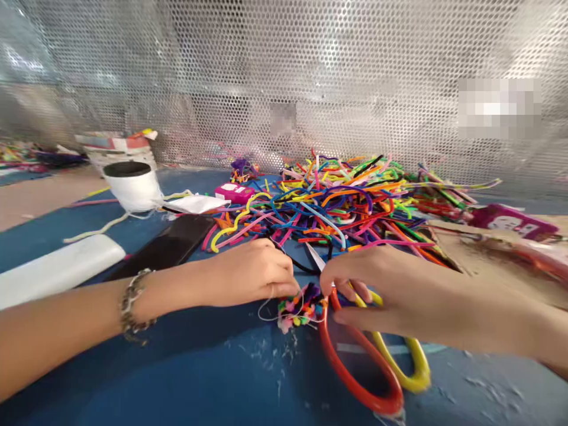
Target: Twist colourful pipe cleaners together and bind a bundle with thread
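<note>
My left hand [252, 273] is closed in a pinch on a small multicoloured fuzzy pom-pom [298, 307] with thin white thread looping from it. My right hand [399, 290] rests just right of the pom-pom, fingers curled over a pair of scissors [368, 367] with one red and one yellow handle loop; the blade tip pokes up between the hands. Both hands sit on a blue table [177, 378]. Just behind them lies a big heap of coloured pipe cleaners [346, 201].
A white roll [132, 184], a black flat object [168, 245], a white tube [53, 269] and a pink box [234, 191] lie to the left. A magenta packet [510, 220] and cardboard [497, 260] sit right. A perforated metal screen [284, 71] closes the back. Fluff bits dot the table.
</note>
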`<state>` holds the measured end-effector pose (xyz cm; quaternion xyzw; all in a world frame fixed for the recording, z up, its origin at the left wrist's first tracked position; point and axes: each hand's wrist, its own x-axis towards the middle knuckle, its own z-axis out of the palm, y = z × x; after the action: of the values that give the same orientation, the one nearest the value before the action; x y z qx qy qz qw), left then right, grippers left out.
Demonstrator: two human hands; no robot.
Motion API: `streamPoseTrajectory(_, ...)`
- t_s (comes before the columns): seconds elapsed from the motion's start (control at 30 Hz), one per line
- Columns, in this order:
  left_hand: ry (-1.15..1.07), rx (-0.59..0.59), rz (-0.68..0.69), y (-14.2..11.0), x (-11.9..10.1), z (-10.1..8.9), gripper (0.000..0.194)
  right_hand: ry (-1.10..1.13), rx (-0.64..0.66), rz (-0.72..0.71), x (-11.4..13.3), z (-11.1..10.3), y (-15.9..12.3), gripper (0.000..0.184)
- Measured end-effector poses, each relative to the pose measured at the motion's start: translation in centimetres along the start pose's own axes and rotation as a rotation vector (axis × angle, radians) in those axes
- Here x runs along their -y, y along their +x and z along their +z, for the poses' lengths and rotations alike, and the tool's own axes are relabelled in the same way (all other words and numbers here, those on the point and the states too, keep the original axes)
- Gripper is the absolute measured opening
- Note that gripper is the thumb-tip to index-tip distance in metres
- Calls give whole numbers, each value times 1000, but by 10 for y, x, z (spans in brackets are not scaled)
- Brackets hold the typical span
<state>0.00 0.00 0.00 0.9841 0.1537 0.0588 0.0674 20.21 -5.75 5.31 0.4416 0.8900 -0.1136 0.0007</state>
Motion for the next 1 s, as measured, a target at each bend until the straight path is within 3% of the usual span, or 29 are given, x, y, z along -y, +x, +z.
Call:
streamPoseTrajectory(0.13,-198,-86,-65,3,10,-7,30,-126,14,-128,1,22,11,21)
streamPoseTrajectory(0.27,-447,-138,-170,6,13,-25,33,-209,-30,-145,2,35,14,10)
streamPoseTrajectory(0.43,-515,-32,-284,11,14,-59,45,-61,-64,-174,-7,34,15,19)
streamPoseTrajectory(0.6,-609,169,-243,10,25,-87,51,351,-122,-226,-12,20,11,11)
streamPoseTrajectory(0.67,-682,114,-206,8,32,-93,46,489,-161,-215,-12,13,10,12)
streamPoseTrajectory(0.8,-796,-127,-229,2,48,-97,35,625,-185,-207,-11,6,9,16)
streamPoseTrajectory(0.9,-806,-165,-296,-5,58,-98,35,532,-274,-168,-11,5,9,15)
streamPoseTrajectory(1.0,-795,-180,-336,-12,64,-100,35,321,-469,-138,-13,2,8,12)
